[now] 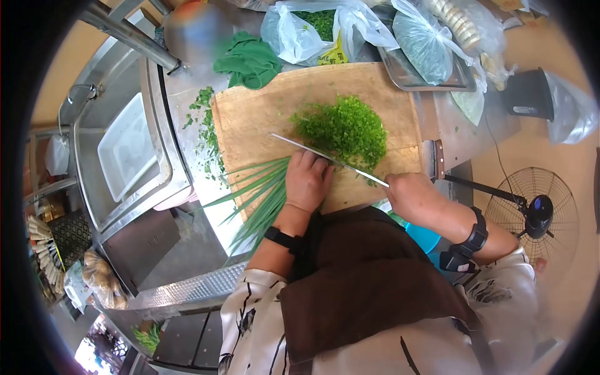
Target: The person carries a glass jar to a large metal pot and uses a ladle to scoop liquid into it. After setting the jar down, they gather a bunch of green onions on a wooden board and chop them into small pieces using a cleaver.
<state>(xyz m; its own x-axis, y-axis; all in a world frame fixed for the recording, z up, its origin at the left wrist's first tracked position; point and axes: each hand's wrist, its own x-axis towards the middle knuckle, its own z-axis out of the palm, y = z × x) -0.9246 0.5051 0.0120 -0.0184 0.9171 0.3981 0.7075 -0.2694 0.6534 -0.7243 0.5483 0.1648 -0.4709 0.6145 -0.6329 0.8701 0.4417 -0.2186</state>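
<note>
On a wooden cutting board (pixel 250 119) lies a heap of finely chopped greens (pixel 356 131). My right hand (pixel 412 197) is closed round the handle of a knife (pixel 300 145), whose blade slants up and left across the board, along the near edge of the heap. My left hand (pixel 307 181) presses with curled fingers on a bundle of long green stalks (pixel 262 190), its fingertips close to the blade. The stalks fan out to the left, past the board's edge.
A green cloth (pixel 249 60), an open plastic bag of greens (pixel 315 28) and a metal tray (pixel 400 74) with a tied bag lie behind the board. Leaf scraps (pixel 203 128) lie to its left, beside a sink (pixel 125 144). A fan (pixel 537 215) stands at right.
</note>
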